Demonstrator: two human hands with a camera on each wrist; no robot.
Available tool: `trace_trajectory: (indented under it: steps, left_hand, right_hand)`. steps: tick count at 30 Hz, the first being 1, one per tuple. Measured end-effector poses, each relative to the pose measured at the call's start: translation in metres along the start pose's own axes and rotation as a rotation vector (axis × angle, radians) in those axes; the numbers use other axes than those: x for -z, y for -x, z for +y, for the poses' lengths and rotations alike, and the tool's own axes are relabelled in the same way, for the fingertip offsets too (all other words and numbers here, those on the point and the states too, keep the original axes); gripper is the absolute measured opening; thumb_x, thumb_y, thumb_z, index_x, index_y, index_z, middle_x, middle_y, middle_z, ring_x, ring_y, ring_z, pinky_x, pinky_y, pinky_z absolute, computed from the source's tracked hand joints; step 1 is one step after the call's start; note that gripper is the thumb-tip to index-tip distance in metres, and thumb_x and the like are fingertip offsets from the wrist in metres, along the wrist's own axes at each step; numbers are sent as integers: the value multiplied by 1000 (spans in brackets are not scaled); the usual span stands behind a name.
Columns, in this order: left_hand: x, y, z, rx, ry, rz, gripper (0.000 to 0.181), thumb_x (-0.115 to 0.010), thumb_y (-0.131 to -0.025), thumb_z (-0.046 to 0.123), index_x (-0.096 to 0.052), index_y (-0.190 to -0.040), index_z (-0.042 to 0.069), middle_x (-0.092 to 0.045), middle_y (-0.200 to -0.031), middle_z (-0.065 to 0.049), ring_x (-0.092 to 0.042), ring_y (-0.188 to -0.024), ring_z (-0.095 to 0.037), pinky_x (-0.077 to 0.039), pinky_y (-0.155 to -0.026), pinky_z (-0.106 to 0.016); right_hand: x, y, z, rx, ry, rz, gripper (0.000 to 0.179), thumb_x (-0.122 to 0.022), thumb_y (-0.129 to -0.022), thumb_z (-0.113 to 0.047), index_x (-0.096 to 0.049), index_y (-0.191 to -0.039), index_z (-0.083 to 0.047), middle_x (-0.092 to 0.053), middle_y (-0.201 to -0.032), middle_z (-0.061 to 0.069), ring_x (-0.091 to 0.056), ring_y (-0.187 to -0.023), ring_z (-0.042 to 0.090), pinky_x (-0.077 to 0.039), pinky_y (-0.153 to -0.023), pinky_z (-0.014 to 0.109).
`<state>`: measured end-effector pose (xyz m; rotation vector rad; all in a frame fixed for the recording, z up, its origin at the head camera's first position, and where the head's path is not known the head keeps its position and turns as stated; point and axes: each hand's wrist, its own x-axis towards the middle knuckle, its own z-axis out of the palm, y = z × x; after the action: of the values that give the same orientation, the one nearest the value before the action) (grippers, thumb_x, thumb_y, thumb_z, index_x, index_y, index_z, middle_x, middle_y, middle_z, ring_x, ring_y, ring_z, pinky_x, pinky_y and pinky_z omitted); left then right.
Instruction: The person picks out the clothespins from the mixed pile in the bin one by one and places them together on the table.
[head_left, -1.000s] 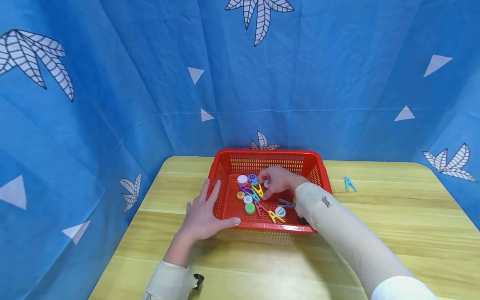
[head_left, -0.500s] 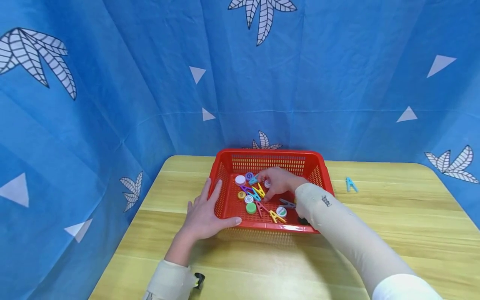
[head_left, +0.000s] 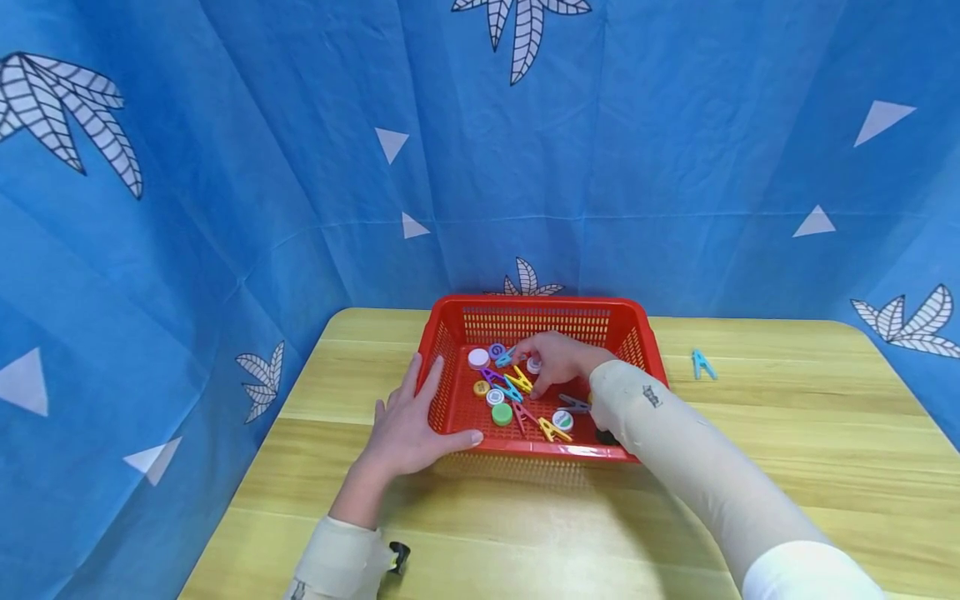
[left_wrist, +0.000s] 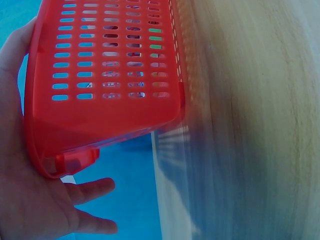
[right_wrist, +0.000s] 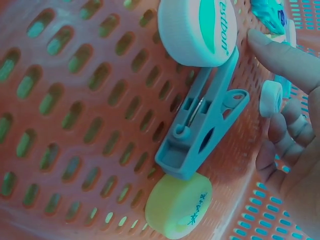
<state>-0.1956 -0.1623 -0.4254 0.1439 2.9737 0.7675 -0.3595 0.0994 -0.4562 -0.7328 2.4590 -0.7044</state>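
A red plastic basket (head_left: 537,448) holds several clothespins and bottle caps. My left hand (head_left: 405,433) rests at its front left corner, thumb along the front rim and fingers spread over the left side. Inside the basket, my right hand (head_left: 558,360) reaches down, fingertips touching a blue clothespin (head_left: 505,358); thumb and fingers stand apart. Left of that clothespin are a purple cap (head_left: 497,351) and a pale pink cap (head_left: 478,358). In the right wrist view, a grey clothespin (right_wrist: 202,122) lies between a white-and-green cap (right_wrist: 192,30) and a yellow cap (right_wrist: 177,205).
Another light blue clothespin (head_left: 703,364) lies on the wooden table (head_left: 787,417), right of the basket. A blue patterned curtain (head_left: 675,167) hangs behind and along the left. Near the left sleeve is a small black object (head_left: 400,557).
My right fingertips have shifted the blue clothespin slightly left, and the purple and pale pink caps have slid left with it. My left hand stays on the basket.
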Motion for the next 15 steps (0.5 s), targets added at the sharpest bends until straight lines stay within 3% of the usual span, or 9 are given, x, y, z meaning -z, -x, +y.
trace_trajectory:
  steps: [15]
  left_hand:
    - [2,1,2,8,13,-9,128,-69,-63,83,-10,-162,28,-1,-166,-5,-24,-142,-37,-13,-107,-74]
  right_hand:
    - [5,4,-2,10,-25,-37,56,-92,-71,-20,-67,-121,-25,-58,-124,4,-48,-115,26,-47,-97,49]
